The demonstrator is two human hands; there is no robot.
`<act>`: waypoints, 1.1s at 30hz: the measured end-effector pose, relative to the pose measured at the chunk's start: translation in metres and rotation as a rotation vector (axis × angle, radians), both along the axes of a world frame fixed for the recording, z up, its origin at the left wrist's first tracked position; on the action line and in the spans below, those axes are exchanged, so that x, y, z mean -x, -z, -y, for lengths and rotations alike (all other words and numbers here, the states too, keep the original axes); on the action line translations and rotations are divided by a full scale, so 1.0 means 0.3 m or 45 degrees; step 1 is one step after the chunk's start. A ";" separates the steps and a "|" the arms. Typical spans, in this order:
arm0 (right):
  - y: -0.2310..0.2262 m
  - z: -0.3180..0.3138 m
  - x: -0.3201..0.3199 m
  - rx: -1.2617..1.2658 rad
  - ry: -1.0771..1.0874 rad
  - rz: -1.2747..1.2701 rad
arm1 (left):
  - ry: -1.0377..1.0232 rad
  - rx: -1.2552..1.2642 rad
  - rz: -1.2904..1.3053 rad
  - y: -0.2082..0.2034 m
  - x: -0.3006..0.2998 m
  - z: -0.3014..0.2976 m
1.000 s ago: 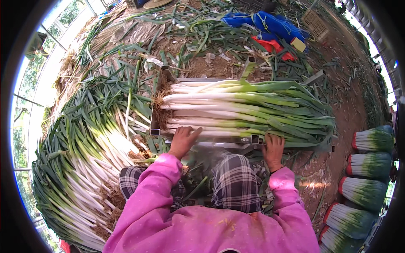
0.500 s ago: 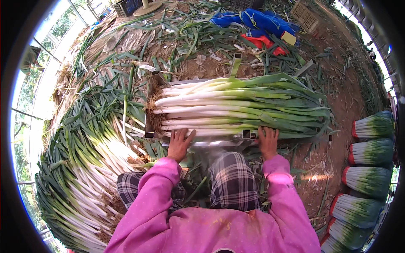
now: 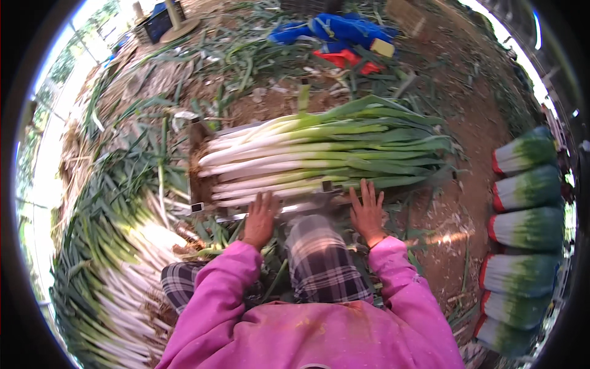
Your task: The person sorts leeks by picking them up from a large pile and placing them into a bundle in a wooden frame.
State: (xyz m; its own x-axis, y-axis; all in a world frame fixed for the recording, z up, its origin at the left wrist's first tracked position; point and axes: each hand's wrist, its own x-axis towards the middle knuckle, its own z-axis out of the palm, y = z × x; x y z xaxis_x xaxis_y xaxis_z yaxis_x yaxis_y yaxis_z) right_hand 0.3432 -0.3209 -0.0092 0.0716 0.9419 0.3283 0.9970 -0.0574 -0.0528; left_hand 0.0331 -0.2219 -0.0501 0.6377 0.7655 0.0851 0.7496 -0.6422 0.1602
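A thick bundle of leeks (image 3: 295, 150) lies lengthwise in a low metal frame (image 3: 198, 138), white root ends to the left and green leaves to the right. Against the near side of the white stalks rests my left hand (image 3: 260, 218), fingers extended and slightly spread. My right hand (image 3: 367, 212) lies flat at the near edge of the green part, its fingers spread too. Neither hand is wrapped round anything. A small square tube end (image 3: 326, 186) of the frame stands up between the hands.
Loose leeks (image 3: 135, 270) are heaped at my left. Packed leek bundles with red ends (image 3: 525, 224) line up at the right. Blue netting (image 3: 335, 31) and red material (image 3: 344, 58) lie beyond the frame. Leaf scraps litter the soil; a dark crate (image 3: 163, 23) stands far left.
The view has shifted, so the frame and bundle appear farther left. My right hand's fingers have spread wider, while both hands stay at the bundle's near side.
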 end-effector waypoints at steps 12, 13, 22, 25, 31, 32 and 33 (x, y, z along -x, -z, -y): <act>0.107 -0.258 -0.019 -0.194 -0.317 -0.261 | 0.063 -0.141 0.245 0.063 -0.020 -0.211; 0.112 -0.265 -0.025 -0.173 -0.305 -0.233 | 0.141 -0.158 0.289 0.066 -0.007 -0.215; 0.174 -0.188 0.049 -0.339 0.023 -0.556 | -0.060 -0.061 0.006 0.105 0.015 -0.048; 0.141 -0.169 0.027 -0.026 -0.195 -0.019 | -0.063 -0.065 -0.030 0.079 0.005 -0.081; 0.101 -0.136 -0.016 0.051 -0.178 -0.051 | -0.048 -0.059 0.149 -0.093 -0.035 -0.125; 0.048 -0.143 -0.040 -0.009 -0.206 -0.204 | -0.034 -0.096 0.282 -0.160 -0.044 -0.168; -0.011 -0.158 -0.049 -0.067 -0.239 -0.360 | -0.041 -0.439 0.440 -0.219 -0.059 -0.218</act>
